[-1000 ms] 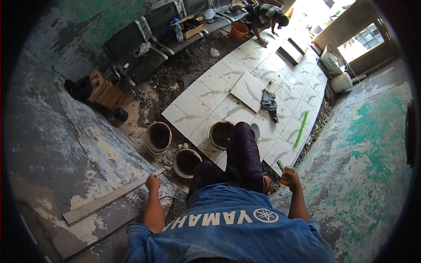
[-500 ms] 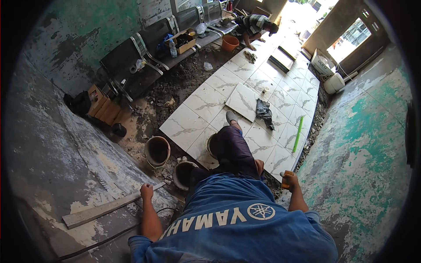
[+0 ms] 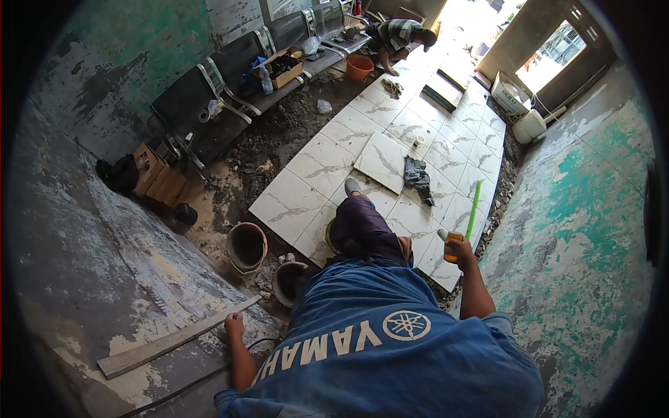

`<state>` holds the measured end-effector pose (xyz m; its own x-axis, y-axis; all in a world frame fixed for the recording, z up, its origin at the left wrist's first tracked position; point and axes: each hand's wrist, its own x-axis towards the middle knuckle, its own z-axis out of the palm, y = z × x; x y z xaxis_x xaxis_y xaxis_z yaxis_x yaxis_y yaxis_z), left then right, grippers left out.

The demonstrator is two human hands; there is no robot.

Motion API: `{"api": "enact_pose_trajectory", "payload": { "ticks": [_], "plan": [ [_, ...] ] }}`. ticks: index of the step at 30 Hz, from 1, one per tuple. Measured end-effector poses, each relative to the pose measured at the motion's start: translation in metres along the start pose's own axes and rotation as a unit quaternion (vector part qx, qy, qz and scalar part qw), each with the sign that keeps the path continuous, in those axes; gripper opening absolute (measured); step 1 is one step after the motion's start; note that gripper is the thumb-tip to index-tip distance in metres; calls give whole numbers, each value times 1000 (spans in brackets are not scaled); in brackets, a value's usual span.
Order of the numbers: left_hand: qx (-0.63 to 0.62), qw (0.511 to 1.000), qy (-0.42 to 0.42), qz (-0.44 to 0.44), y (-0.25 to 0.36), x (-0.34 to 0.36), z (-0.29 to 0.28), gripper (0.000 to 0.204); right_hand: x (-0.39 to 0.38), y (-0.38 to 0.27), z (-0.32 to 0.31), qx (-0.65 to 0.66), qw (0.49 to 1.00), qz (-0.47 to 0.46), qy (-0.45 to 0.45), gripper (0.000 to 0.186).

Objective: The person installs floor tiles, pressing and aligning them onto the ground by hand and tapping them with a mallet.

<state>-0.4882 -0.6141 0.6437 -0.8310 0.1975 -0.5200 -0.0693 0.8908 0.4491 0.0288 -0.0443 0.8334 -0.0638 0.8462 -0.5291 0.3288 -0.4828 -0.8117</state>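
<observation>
Orange object [image 3: 451,249] is in the right hand [image 3: 463,249], out to the right, above the near edge of the tiled floor [image 3: 306,182]. Right fingers wrapped around it, pale end sticking out far-left. Exact kind unclear, too small.

Left hand [image 3: 235,323] is low on the left, over the near end of a long plank [image 3: 160,345] in view. Fingers look curled; can't tell whether they grip or touch anything.

Just beyond the right hand: green straight bar [image 3: 474,210] lying on the tiles. Left of it, crumpled dark sheet [image 3: 417,182], then a loose tile [image 3: 380,163] on top of the laid ones, small pale ring-shaped item [image 3: 418,141] near its far corner. Wearer's shoe [image 3: 352,187] is on the tiles, near side of the loose tile.

Left of the legs: two mortar-stained buckets [image 3: 244,267] on bare ground.

Far end: black-edged frame [image 3: 442,90] on the tiles, rag [image 3: 392,88] left of it, co-worker [image 3: 396,35] crouched with a hand down, orange bucket [image 3: 359,67] alongside. Row of seats [image 3: 182,97] far left carries an open cardboard box [image 3: 286,79].
</observation>
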Motion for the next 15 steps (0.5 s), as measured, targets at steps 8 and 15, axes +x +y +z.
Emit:
{"api": "enact_pose_trajectory", "payload": {
  "ticks": [8, 15],
  "plan": [
    [-44, 992, -54, -102, 29, 12, 28, 29, 68, -28, 20, 16, 1000, -2, -14, 35],
    [-48, 993, -67, -81, 213, 97, 53, 25, 203, -44, 31, -13, 999, 52, 4, 38]
  ]
}}
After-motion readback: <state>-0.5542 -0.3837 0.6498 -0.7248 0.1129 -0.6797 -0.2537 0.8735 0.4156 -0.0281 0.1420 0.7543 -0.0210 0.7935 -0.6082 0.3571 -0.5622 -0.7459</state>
